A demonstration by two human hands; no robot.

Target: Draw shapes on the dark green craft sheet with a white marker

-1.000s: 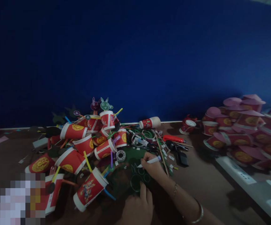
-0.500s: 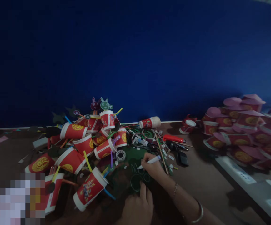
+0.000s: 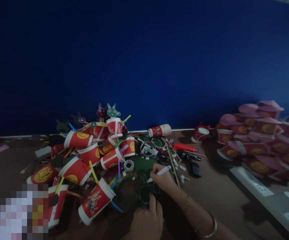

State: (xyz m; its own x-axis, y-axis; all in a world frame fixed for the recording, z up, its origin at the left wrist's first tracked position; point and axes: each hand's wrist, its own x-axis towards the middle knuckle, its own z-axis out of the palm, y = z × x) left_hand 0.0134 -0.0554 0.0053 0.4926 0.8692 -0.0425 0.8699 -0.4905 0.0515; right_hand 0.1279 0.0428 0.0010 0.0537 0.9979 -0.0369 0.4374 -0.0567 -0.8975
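Observation:
My right hand [image 3: 163, 178] grips a white marker pen [image 3: 163, 170], its tip resting on dark green paper [image 3: 141, 163]. Beneath the tip are pale outlines: pointed ear shapes [image 3: 143, 179], a large circle [image 3: 144, 195] and smaller round shapes, partly covered by my hand. My left hand [image 3: 148, 218] lies lower down, two fingers stretched out and pressing the paper at the large circle. A roll of tape [image 3: 128, 165] lies at the upper left of the drawing.
Red paper cups with straws [image 3: 96, 201] are heaped on the left. Cups with pink paper tops [image 3: 266, 128] are piled on the right, behind a power strip [image 3: 261, 188]. A thin stick [image 3: 173, 163], paper scraps and a red tool [image 3: 185, 147] lie beyond my right hand.
The pen tip has moved slightly downward. More lines show on the paper, where the zigzag now looks like pointed ears. My left hand stays in place.

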